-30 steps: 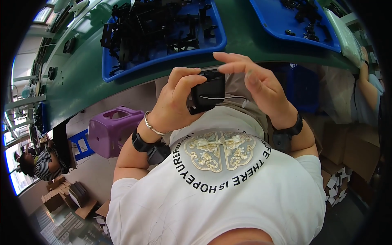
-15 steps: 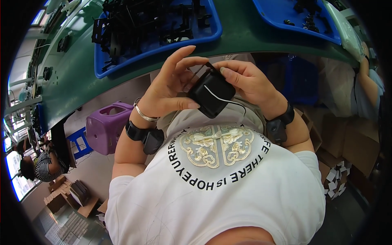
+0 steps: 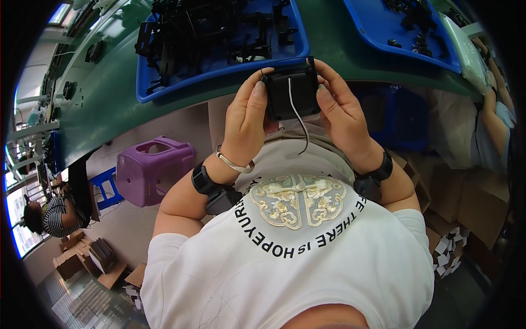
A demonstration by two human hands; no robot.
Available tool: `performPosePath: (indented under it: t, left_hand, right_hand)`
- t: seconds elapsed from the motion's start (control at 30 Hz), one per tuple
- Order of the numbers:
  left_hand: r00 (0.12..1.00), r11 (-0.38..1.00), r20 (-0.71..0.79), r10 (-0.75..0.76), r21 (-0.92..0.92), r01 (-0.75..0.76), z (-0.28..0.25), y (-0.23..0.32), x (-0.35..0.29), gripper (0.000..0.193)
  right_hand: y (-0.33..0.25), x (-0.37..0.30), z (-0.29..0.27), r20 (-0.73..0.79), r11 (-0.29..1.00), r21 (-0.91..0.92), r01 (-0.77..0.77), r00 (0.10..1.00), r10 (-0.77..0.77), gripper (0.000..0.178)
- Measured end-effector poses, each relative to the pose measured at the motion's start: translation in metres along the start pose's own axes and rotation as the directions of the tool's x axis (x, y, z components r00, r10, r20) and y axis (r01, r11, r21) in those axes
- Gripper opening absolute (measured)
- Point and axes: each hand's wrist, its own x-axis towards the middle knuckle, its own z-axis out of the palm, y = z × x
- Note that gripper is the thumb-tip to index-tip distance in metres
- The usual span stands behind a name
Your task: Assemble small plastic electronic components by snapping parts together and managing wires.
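Observation:
Between my hands is a black square box-shaped housing (image 3: 279,98), held just off the table's near edge. A thin white cable (image 3: 296,109) runs down its face and hangs loose toward my lap. My left hand (image 3: 249,107) grips the housing's left side, thumb on the face and fingers behind. On the opposite side, my right hand (image 3: 341,107) holds it the same way, close to a black bracket (image 3: 311,64) at the upper right corner. The fingers behind the housing are mostly hidden.
A blue tray (image 3: 219,69) heaped with black metal brackets stands on the green table (image 3: 112,104) ahead. Another blue tray (image 3: 378,44) with black parts is at right, beside a pale plastic-wrapped bundle (image 3: 463,55). A purple stool (image 3: 139,175) stands lower left. Cardboard boxes (image 3: 466,192) and another person's arm (image 3: 493,120) are at right.
The housing has turned from tilted to nearly square-on and moved up slightly. My left hand has closed in on its side, and the thin bracket now lies against the housing.

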Motion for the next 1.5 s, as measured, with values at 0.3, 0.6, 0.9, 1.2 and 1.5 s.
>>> performPosePath:
  t: [0.3,0.6,0.9,1.2,1.5]
  left_hand:
    - [0.966,0.926,-0.060,0.251,0.307,-0.222,0.004,-0.014,-0.004,0.040]
    - [0.900,0.790,0.050,0.432,0.460,-0.405,-0.001,-0.012,0.001,0.039]
    - [0.981,0.972,0.176,-0.084,-0.204,0.119,-0.030,0.076,0.036,0.038]
    - [0.997,0.998,-0.055,0.048,0.046,-0.046,-0.168,0.214,0.167,0.025]
    - [0.919,0.890,-0.353,-0.173,0.344,0.300,-0.258,0.193,0.310,0.017]
  right_hand:
    - [0.000,0.000,0.007,-0.092,0.998,0.019,-0.063,0.994,0.064,0.038]
    - [0.004,0.002,0.006,-0.054,0.976,0.216,-0.017,0.998,0.029,0.038]
    - [-0.032,0.041,0.001,0.164,0.985,0.153,0.084,0.980,-0.109,0.043]
    - [-0.032,0.039,-0.062,0.019,0.650,-0.739,0.176,0.970,-0.240,0.019]
    - [-0.030,0.033,-0.051,-0.053,0.602,-0.780,0.173,0.940,-0.338,0.012]
